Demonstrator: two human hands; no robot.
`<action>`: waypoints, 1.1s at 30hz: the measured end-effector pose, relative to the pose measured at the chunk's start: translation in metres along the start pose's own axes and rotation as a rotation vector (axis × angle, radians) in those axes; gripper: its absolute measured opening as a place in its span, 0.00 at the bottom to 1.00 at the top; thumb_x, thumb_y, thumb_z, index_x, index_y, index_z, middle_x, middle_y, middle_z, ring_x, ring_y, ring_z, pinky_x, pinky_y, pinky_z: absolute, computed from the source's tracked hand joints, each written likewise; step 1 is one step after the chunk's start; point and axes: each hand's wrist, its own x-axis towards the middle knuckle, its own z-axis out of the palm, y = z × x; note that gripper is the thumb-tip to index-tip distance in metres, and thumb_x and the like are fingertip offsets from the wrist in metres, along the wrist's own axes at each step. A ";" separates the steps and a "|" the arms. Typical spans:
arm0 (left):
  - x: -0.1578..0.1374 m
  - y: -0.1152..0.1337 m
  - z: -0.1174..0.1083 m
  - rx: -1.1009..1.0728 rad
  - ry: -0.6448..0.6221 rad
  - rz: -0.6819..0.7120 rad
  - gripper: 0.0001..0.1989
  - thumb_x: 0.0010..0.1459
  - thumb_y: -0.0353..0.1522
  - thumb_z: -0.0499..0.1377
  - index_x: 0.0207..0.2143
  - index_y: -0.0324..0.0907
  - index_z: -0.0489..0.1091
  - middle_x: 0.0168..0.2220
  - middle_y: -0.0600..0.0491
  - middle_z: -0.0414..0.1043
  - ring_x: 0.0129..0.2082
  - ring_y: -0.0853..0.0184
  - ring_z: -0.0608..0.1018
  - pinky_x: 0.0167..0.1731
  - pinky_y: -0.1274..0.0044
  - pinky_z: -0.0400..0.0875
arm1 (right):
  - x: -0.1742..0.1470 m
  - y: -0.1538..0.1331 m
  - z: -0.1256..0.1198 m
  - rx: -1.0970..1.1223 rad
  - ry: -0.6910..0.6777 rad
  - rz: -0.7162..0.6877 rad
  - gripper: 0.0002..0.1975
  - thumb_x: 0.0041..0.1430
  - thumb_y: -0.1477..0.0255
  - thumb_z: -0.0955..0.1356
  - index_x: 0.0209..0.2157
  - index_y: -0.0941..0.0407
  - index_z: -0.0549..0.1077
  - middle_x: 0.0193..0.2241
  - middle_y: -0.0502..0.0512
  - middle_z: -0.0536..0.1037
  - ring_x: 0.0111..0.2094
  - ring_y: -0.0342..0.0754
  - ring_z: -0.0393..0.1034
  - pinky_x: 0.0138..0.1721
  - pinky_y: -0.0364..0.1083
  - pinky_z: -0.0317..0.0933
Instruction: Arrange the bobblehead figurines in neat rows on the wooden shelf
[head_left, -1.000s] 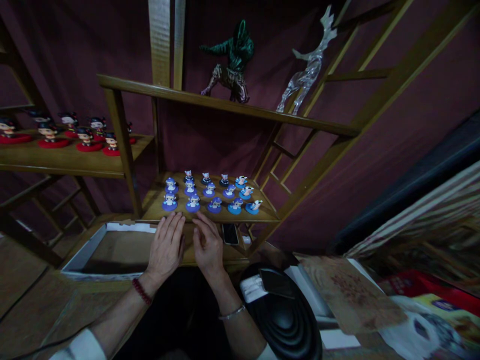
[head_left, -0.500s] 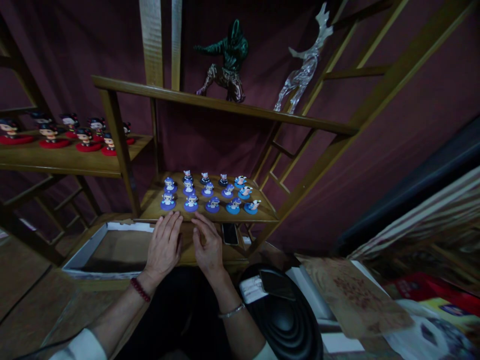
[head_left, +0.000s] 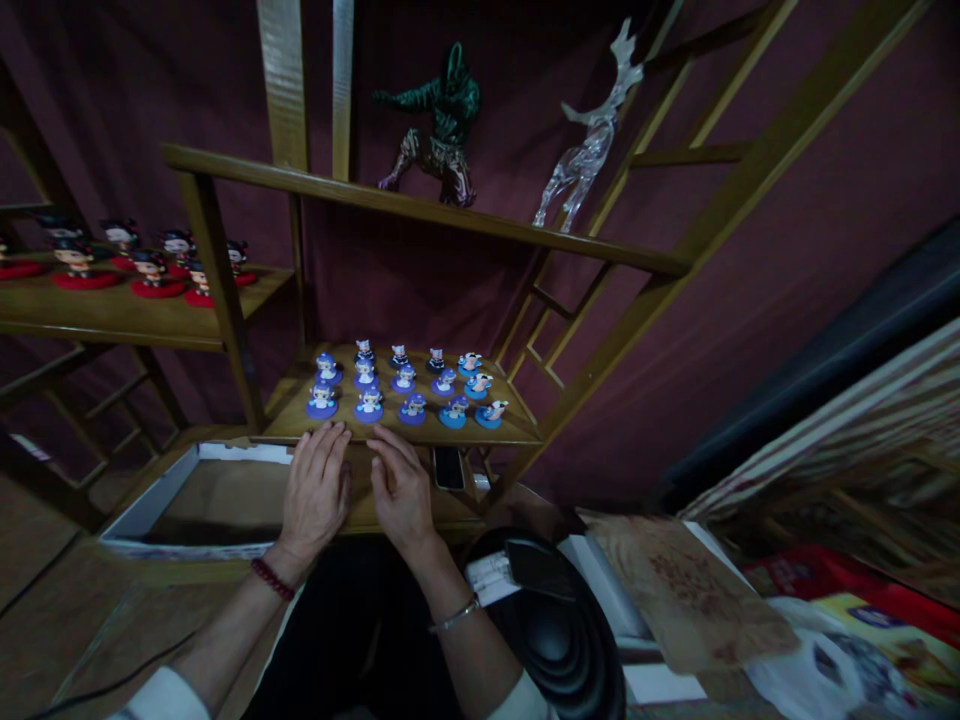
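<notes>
My left hand (head_left: 318,482) lies at the front edge of the wooden shelf (head_left: 289,418), fingers stretched out and holding nothing. Beside it, my right hand (head_left: 401,488) is at the same edge, fingers extended and slightly bent, with nothing in it. Just behind my fingertips stand several small figurines in rows. A purple-based figurine (head_left: 322,401) is nearest my left hand, and another purple-based figurine (head_left: 369,404) is nearest my right. Farther right are blue-based figurines (head_left: 491,413). At the back stand dark-based figurines (head_left: 400,356).
Left of my hands sits an open shallow box (head_left: 217,505). A phone (head_left: 449,468) lies below the shelf's right part. Red-based figurines (head_left: 157,275) stand on the left shelf. Above are a dark crouching statue (head_left: 450,120) and a clear deer figure (head_left: 589,150). A black ridged object (head_left: 551,635) is at lower right.
The whole view has shifted slightly, so the shelf and figurines appear a little farther left. Both hands stay at the shelf edge, and the figurines keep their arrangement.
</notes>
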 end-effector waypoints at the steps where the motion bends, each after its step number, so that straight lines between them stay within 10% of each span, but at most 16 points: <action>1: 0.000 0.001 0.000 0.001 0.001 -0.003 0.24 0.58 0.24 0.51 0.57 0.33 0.57 0.54 0.37 0.67 0.61 0.54 0.62 0.58 0.57 0.56 | 0.000 0.000 0.000 -0.001 -0.003 -0.007 0.15 0.59 0.78 0.61 0.44 0.55 0.75 0.49 0.58 0.76 0.52 0.48 0.69 0.54 0.51 0.65; 33: -0.007 0.040 -0.002 -0.035 -0.090 -0.104 0.33 0.59 0.29 0.52 0.65 0.38 0.44 0.63 0.37 0.54 0.66 0.50 0.49 0.59 0.53 0.52 | -0.021 0.029 -0.038 -0.330 0.114 -0.149 0.20 0.60 0.81 0.59 0.52 0.58 0.70 0.50 0.62 0.74 0.57 0.51 0.64 0.54 0.57 0.64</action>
